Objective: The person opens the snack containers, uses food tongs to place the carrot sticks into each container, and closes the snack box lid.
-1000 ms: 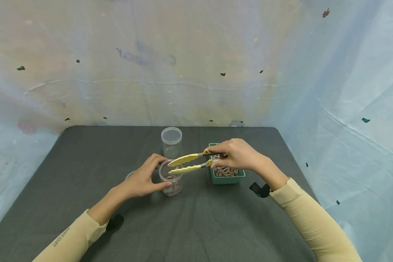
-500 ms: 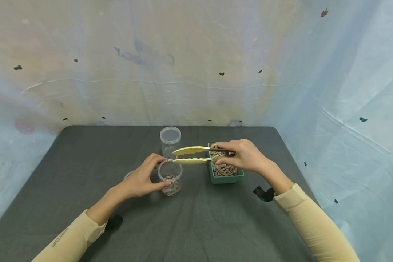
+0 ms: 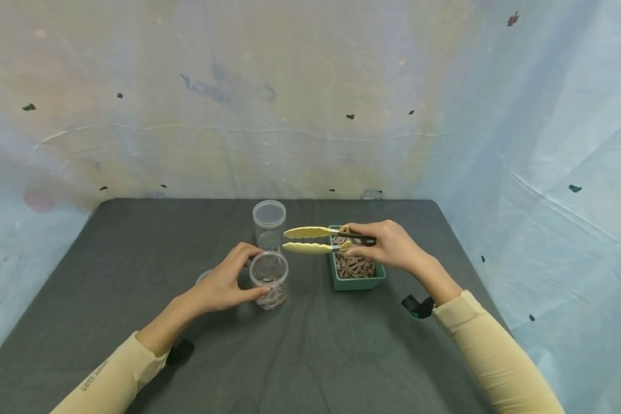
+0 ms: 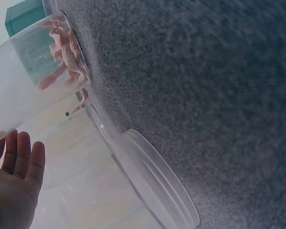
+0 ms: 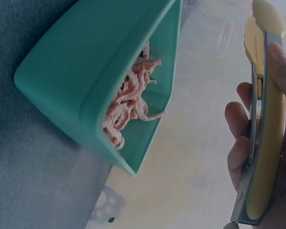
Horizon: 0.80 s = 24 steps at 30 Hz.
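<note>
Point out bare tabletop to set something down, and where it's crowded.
Free: the dark grey table, front, between the beige sleeves; left, between the table edge and the clear rim beside the left hand. Crowded: centre, where yellow-tipped tongs, clear plastic cylindrical jars and the green rectangular tub cluster.

Left hand (image 3: 226, 284) in a wide grip, right hand (image 3: 385, 246) curled, forearms (image 3: 126, 371) converging.

The tongs (image 3: 315, 248) are yellow-tipped, the tub (image 3: 359, 284) green, its strips (image 3: 354, 268) pinkish brown, the jars (image 3: 268, 264) clear, the worktop (image 3: 310, 351) dark grey, the sleeves (image 3: 497, 351) cream, the sheet (image 3: 310, 161) mottled blue and beige.
</note>
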### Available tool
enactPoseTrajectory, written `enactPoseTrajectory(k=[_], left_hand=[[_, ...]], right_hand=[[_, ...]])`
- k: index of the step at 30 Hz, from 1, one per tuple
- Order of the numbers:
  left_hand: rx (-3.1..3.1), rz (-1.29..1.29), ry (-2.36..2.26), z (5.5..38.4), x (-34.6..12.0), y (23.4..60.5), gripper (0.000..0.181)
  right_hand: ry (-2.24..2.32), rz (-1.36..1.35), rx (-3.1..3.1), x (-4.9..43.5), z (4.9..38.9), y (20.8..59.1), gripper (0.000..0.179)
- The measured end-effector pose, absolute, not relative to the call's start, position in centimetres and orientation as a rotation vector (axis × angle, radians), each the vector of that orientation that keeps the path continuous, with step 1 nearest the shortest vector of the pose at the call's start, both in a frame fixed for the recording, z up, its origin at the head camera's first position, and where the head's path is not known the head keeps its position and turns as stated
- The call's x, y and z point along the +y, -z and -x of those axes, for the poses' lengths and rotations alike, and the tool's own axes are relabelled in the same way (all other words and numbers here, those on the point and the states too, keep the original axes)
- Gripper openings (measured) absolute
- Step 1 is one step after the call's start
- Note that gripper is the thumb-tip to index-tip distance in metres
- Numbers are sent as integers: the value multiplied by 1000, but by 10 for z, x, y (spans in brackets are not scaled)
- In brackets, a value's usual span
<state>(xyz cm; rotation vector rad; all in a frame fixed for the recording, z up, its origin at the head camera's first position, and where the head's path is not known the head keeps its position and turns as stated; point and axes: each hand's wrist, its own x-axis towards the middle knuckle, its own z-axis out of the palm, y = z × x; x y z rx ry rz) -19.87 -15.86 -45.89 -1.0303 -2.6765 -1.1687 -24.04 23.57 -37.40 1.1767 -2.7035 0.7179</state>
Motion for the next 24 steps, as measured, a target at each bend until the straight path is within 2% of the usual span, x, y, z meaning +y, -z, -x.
enactPoseTrajectory(k=[17, 24], left_hand=[[-2635, 1070, 1168, 199, -159, 460, 70], [-2633, 1080, 1175, 198, -158, 458, 70]], right_hand=[[-483, -958, -2870, 297, 241, 364, 57], [-324, -923, -3006, 318, 244, 359, 64]])
